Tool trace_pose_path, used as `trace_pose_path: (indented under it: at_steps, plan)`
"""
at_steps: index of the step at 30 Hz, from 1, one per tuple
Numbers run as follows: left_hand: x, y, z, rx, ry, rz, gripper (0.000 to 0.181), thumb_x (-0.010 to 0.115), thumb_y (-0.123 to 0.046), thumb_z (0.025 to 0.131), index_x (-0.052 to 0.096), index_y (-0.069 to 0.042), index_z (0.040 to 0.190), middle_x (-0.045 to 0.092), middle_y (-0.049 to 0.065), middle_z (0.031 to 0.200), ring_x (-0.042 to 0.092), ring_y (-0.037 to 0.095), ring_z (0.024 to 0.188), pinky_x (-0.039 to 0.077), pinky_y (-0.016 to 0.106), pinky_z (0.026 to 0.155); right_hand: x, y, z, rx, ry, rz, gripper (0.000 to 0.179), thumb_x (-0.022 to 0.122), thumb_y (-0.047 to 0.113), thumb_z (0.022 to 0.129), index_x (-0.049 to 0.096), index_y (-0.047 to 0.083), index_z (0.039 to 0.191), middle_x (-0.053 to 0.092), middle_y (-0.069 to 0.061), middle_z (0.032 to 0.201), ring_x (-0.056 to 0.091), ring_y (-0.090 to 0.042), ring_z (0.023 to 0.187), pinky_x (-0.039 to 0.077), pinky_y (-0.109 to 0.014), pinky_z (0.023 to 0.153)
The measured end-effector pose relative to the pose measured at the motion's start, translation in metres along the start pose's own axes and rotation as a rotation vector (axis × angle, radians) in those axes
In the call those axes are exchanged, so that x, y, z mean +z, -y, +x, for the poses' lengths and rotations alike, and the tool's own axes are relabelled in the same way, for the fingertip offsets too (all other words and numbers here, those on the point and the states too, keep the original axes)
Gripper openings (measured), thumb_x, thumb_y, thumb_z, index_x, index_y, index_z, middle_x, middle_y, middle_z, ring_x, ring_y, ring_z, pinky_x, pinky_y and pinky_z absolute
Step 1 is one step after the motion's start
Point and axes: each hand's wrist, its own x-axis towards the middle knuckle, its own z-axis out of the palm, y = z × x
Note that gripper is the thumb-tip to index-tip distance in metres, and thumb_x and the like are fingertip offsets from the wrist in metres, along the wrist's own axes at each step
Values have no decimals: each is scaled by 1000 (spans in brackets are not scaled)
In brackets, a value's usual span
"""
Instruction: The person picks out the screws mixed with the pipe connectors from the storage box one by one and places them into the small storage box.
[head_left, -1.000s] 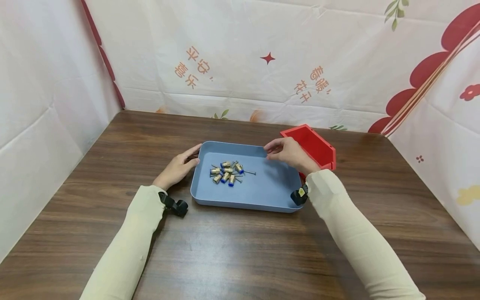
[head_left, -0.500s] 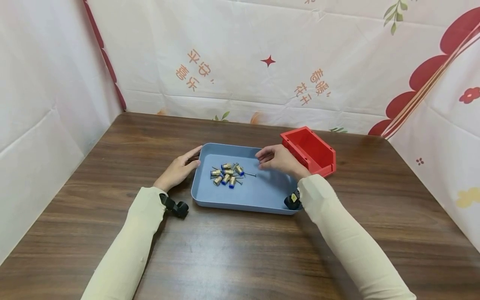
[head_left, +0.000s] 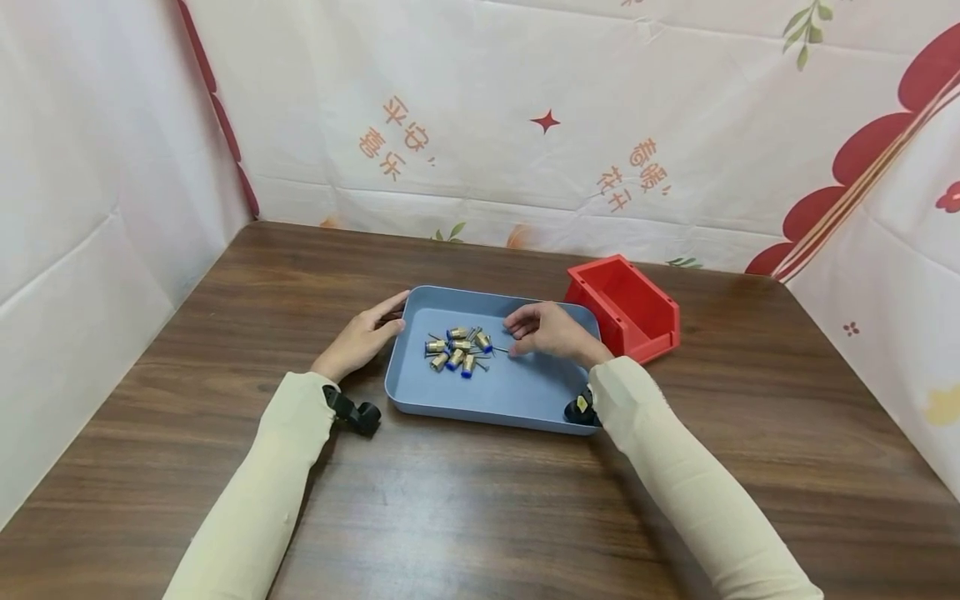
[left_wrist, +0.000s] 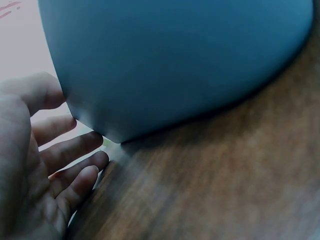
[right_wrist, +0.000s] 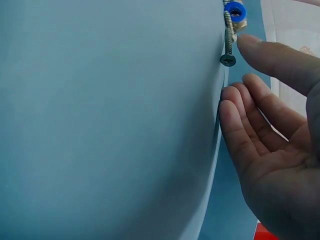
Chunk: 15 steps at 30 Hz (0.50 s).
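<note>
A shallow blue tray (head_left: pixel 536 396) lies on the table with a pile in its left half. Several brass fittings (head_left: pixel 455 358) with blue collars make up the pile, mixed with metal screws. My left hand (head_left: pixel 360 340) rests its fingertips against the tray's left wall, thumb at the rim, as the left wrist view also shows. Over the tray's right half, my right hand (head_left: pixel 553 332) reaches toward a screw (head_left: pixel 501 349) that sticks out of the pile. In the right wrist view, the thumb is right beside that screw (right_wrist: pixel 228 45), the other fingers are loosely bent, and nothing is held.
Directly right of the tray stands a red plastic bin (head_left: pixel 588 317), its open side up. The brown wooden table (head_left: pixel 420 508) extends all around. A printed white cloth (head_left: pixel 480 150) hangs behind the table and along its sides.
My right hand has come leftward and nearer, from the tray's far rim beside the red bin to the screw at the pile's right edge. The left hand keeps its place on the tray.
</note>
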Motion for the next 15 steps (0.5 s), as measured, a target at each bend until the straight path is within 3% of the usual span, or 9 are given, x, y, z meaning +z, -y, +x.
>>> trace_pose_path:
  at_steps: [6,15]
  plan:
    - [0,-1,0,2,-3,-2,54,45,-26,101,27,-20,152,37,13,151,38,32,136,32,53,109,1,0,2,-6,20,-27,49,81,7,74,63,0,119,64,-16,109,57,-22,92,50,-24,84]
    - [0,-2,-1,10,0,9,54,44,-26,102,26,-18,152,34,13,153,34,32,139,31,53,110,3,-2,4,-12,34,-68,50,80,6,74,62,0,119,62,-16,110,55,-25,96,49,-28,88]
